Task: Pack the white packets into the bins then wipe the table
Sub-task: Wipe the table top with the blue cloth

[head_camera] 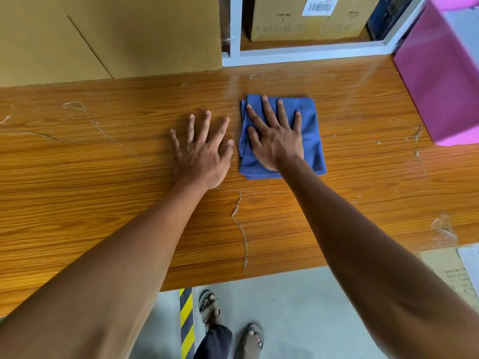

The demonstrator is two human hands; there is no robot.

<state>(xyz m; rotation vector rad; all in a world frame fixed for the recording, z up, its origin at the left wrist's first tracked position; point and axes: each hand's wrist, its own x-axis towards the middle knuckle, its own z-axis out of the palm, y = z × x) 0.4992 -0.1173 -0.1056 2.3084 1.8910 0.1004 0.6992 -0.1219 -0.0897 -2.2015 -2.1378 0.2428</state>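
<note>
A folded blue cloth (311, 125) lies flat on the wooden table (103, 177), a little right of centre. My right hand (276, 137) presses on the cloth with its fingers spread and straight. My left hand (202, 151) rests flat on the bare wood just left of the cloth, fingers spread, holding nothing. A pink bin (438, 81) stands at the right end of the table. No white packets show on the tabletop.
Large cardboard sheets (103, 35) lean at the back left. A white shelf (298, 51) with a cardboard box (305, 19) is behind the table. Thin fibre strands (241, 224) litter the wood. Papers (456, 270) lie at the near right corner.
</note>
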